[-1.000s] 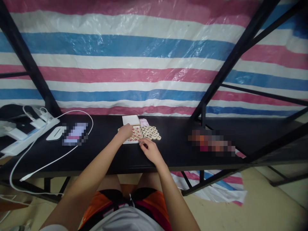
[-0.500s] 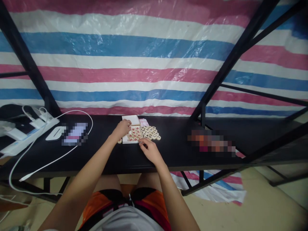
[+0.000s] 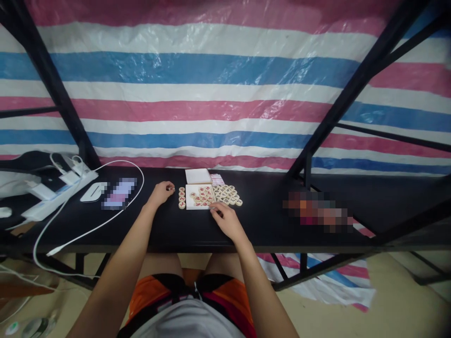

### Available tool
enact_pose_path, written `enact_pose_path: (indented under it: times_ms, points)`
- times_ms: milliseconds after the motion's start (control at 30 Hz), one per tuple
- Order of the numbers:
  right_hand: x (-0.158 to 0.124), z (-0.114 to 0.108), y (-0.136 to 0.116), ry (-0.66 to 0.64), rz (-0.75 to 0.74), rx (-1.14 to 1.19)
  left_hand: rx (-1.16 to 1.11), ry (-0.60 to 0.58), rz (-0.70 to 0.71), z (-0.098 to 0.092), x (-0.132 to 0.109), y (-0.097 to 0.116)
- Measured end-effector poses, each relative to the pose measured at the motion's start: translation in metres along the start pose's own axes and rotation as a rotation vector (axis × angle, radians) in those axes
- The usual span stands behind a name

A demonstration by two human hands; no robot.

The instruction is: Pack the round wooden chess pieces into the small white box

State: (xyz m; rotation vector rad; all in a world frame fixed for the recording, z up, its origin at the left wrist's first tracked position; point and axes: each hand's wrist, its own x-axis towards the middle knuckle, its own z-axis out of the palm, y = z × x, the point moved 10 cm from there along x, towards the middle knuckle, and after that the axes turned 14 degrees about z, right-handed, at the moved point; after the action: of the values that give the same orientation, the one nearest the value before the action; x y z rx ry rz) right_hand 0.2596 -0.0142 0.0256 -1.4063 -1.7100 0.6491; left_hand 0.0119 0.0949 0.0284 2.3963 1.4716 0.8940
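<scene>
A shallow white box (image 3: 189, 204) lies on the black table, partly filled with round Chinese chess pieces (image 3: 203, 197) marked in red. Just left of it, several red-marked pieces (image 3: 182, 198) form a straight column. My left hand (image 3: 162, 193) is beside that column, its fingertips pinched on a pale Chinese chess piece that is mostly hidden. At the box's front right corner, my right hand (image 3: 225, 218) grips the rim with bent fingers. A pile of dark-marked pieces (image 3: 229, 194) touches or nearly touches the box's right side. The white lid (image 3: 198, 176) lies behind the box.
A pink-and-white paper (image 3: 217, 179) lies behind the pile. To the left are a blurred phone-like device (image 3: 120, 193), a white device (image 3: 93, 192), a power strip (image 3: 52, 199) and a white cable (image 3: 88, 233). A blurred object (image 3: 319, 211) lies to the right. Black posts (image 3: 307, 171) frame the table.
My left hand has moved out of the box to the left, uncovering the column of red-marked pieces. My right hand stays at the box's corner. The view has shifted slightly.
</scene>
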Motion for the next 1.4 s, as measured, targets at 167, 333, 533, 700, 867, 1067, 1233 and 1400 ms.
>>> enact_pose_path:
  times_ms: [167, 333, 533, 700, 867, 1067, 1233, 1400]
  points:
    - [0.0, 0.001, -0.001, -0.005, -0.002, 0.004, 0.056, -0.006, 0.043, 0.0, 0.001, 0.011]
    - [0.0, 0.0, -0.002, -0.001, 0.0, 0.0, 0.067, -0.019, 0.052, 0.002, 0.0, 0.018]
    - [-0.001, 0.0, -0.003, -0.001, -0.017, -0.005, 0.041, -0.031, 0.066, 0.005, 0.001, 0.021]
    - [0.0, 0.0, -0.002, 0.001, -0.016, -0.003, 0.027, -0.036, 0.085, 0.007, 0.001, 0.023]
    - [0.0, 0.0, -0.002, 0.005, -0.006, 0.006, 0.031, -0.048, 0.095, 0.008, 0.001, 0.024]
    - [0.0, 0.0, -0.001, -0.001, -0.007, 0.001, 0.042, -0.048, 0.108, 0.008, 0.001, 0.025]
    - [0.0, 0.0, -0.002, -0.001, -0.01, -0.007, 0.06, -0.05, 0.086, 0.01, 0.001, 0.021]
    - [0.0, 0.0, -0.002, 0.002, -0.016, -0.001, 0.083, -0.058, 0.076, 0.011, 0.001, 0.018]
